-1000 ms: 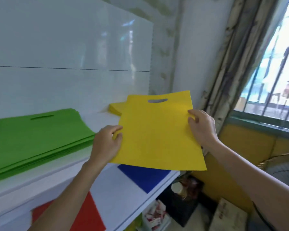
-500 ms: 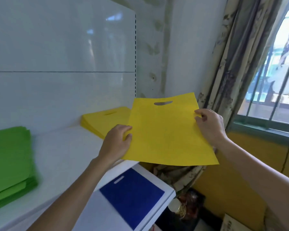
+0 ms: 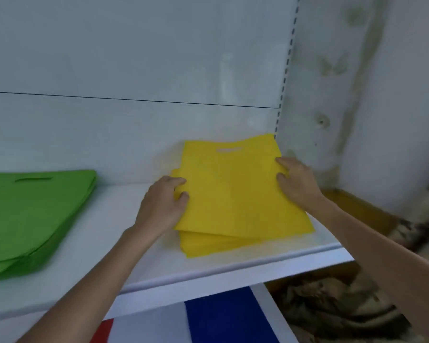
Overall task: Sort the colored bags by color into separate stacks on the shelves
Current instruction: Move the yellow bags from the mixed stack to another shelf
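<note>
A yellow bag (image 3: 235,194) with a cut-out handle lies on top of the yellow stack (image 3: 208,246) at the right end of the white upper shelf (image 3: 124,219). My left hand (image 3: 162,206) pinches the bag's left edge, thumb on top. My right hand (image 3: 296,184) holds its right edge, fingers curled over it. A stack of green bags (image 3: 32,214) sits at the left end of the same shelf. On the shelf below lie a blue bag (image 3: 228,318) and a red bag (image 3: 103,331), mostly hidden.
The white back panel (image 3: 134,58) rises behind the shelf, and a slotted upright (image 3: 284,78) marks its right end. A stained wall (image 3: 382,95) and patterned curtain fabric (image 3: 332,305) lie to the right. Bare shelf surface shows between the green and yellow stacks.
Both hands have carried the yellow bag forward and down from mid-air onto the yellow stack. The view has swung toward the shelf.
</note>
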`<state>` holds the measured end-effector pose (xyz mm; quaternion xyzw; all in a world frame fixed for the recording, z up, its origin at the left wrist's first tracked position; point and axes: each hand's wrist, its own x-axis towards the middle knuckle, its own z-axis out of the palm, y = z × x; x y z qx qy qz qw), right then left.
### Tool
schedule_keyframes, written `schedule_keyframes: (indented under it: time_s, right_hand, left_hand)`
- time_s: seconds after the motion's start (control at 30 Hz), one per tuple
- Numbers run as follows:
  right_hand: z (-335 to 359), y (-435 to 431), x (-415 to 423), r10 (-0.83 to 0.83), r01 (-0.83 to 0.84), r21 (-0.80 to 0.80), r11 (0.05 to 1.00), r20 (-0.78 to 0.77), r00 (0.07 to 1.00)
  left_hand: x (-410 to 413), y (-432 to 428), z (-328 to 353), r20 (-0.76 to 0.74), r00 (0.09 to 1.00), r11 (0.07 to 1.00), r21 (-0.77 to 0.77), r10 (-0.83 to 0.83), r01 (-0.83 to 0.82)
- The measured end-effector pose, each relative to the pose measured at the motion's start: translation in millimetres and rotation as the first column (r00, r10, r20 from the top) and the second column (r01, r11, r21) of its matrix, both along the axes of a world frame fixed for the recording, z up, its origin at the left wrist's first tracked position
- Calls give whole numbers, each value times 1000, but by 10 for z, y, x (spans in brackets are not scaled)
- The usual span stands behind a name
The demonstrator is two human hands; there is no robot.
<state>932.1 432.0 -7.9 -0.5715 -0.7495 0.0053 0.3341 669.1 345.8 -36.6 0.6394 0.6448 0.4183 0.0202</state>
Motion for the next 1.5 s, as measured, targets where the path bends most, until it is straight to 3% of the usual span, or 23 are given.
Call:
schedule_keyframes:
  time_s: [0.13, 0.27, 0.33, 0.47, 0.6, 0.77, 0.97, 1.1, 1.27, 1.5]
  right_hand:
    - [-133, 372, -38, 66, -64, -82, 995, 18, 998]
    - [-378, 588, -18, 137, -56, -373, 926, 193, 972]
    - [-457, 652, 0, 160, -39, -426, 904, 252, 955]
    - [-294, 626, -123, 145, -100, -262, 960, 156, 977]
    - [-35, 368, -714, 342, -343, -53, 938, -28, 939]
    - [39, -316, -2003, 690, -677, 138, 723, -171, 703]
    - [153, -1526, -3502, 878, -864, 165, 475, -150, 454]
    - [169, -2163, -4242, 910, -897, 182, 403, -185, 371]
    - [116, -2639, -5046, 891, -888, 150, 434, -217, 399]
    - [92, -2999, -5856, 868, -880, 95, 466, -242, 434]
  left_hand:
    - [114, -18, -59, -33, 988, 986, -68, 151, -153]
    - [221, -49, -218, -182, 962, 917, -309, 201, -250]
    - [247, -66, -262, -183, 960, 895, -359, 211, -265]
    - [231, -152, -169, -146, 943, 942, -114, 299, -316]
    - [-73, -465, 88, -155, 897, 910, 74, 414, -407]
    - [-830, -1390, 211, -194, 749, 773, 190, 634, -605]
    - [-1659, -2764, 136, -166, 580, 599, 110, 798, -793]
    - [-2262, -3419, 131, -130, 587, 598, 69, 799, -798]
    - [-2996, -3946, 121, -31, 648, 648, 71, 761, -758]
    - [-3865, -4216, 77, -13, 711, 711, 34, 703, -703]
